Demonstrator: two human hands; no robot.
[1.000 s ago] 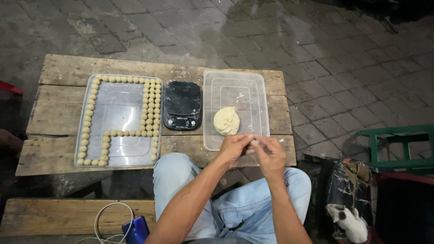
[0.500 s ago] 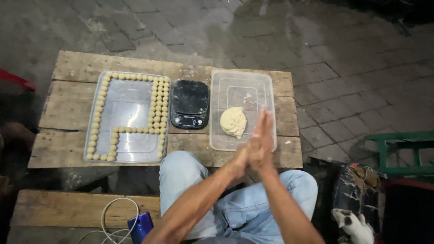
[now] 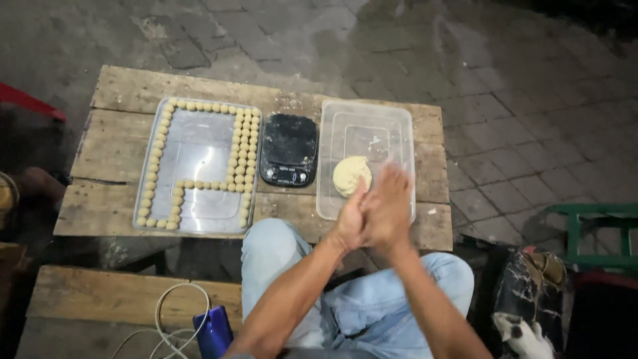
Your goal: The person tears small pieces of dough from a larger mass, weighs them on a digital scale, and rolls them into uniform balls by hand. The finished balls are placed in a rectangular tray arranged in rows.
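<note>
The dough lay as a pale round lump in the near left part of the clear tub, just beyond the hands and partly cut off by the left fingertips. Both hands were raised in front of the tub's near edge, over the table's front rim. The left hand and the right hand were pressed flat palm to palm, fingers stretched and pointing away from the body, the right a little higher and blurred. Whether anything sat between the palms could not be told. Both forearms rose from the lower edge of the view and met at the wrists, above knees in light blue jeans.

Left of the tub, touching or nearly so, stood a small black scale, square with rounded corners and dusted with flour. Further left lay a clear tray with small dough balls lined along its far, left and near edges, a double column down its right side and a short row across the middle. All three rested on a rough plank table over wet paving. A lower plank near the left knee carried a white cable and a blue phone. At right stood a green stool and a dark marbled bag.
</note>
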